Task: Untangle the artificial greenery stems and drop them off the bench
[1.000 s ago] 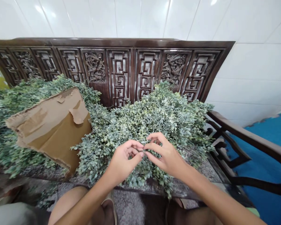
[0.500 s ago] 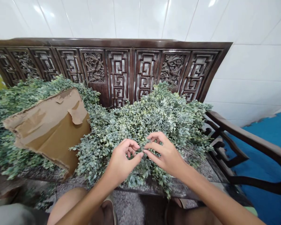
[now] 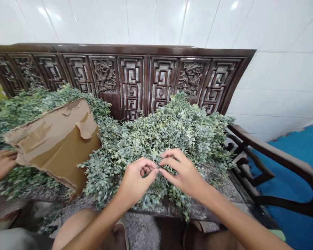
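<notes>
L hand (image 3: 136,178), R hand (image 3: 184,173), nr greenery (image 3: 172,130)

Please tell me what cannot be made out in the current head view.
All in the head view:
Whatever may be between the fingertips of the left hand and right hand: too small against the greenery.
Much of the bench seat: hidden under the greenery.
What lies behind the cardboard: hidden by it.
The other person's hand: its arm is cut off by the left edge.
</notes>
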A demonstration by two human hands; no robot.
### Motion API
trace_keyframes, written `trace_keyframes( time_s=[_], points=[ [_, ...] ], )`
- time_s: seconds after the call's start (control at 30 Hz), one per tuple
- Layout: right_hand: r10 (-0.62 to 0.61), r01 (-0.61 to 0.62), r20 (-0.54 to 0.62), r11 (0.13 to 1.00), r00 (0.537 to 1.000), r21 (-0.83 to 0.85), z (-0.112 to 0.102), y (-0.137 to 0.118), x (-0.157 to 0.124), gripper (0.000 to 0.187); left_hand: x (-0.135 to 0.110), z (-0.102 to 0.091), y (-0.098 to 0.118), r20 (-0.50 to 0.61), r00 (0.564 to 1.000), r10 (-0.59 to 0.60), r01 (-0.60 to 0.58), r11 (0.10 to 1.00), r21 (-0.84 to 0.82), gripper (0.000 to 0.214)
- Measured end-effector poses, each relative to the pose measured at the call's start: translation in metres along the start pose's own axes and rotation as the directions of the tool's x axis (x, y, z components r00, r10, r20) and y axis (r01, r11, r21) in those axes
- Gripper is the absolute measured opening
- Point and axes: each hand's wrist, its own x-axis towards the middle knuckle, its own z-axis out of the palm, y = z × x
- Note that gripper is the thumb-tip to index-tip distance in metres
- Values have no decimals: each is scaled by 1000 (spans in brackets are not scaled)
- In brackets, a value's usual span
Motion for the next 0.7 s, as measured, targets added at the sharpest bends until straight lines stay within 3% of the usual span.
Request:
trace_keyframes(
  time_s=[0.5,0.7],
  points=[
    [-9,3,96,998,995,59,-1,-2,1,8,1,3,-7,12,998,-55,55,997,-59,14],
    [-4,-4,133,998,991,55,-2,-4,1,9,0,1,-1,-52,992,113,-104,982,157,9]
  ],
)
